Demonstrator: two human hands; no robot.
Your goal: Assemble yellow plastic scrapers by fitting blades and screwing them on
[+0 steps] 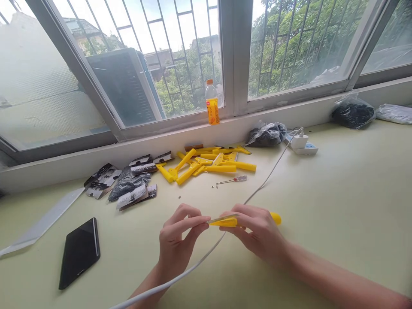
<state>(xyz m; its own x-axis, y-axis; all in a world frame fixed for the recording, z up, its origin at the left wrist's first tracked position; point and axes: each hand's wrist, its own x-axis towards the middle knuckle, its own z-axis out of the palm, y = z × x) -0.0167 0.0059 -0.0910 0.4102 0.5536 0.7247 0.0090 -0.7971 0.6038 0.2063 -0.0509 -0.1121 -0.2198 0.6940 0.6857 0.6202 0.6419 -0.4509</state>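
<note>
Over the pale table (341,201), both hands (257,227) hold a yellow scraper (226,222).

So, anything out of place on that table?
Small loose bits, maybe screws, lie near the screwdriver and could get lost. A white cable also crosses the work area, possibly a snag.

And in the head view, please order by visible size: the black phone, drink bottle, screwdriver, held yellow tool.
1. Black phone
2. Drink bottle
3. Screwdriver
Unranked: yellow tool, partly hidden by the right hand.
</note>
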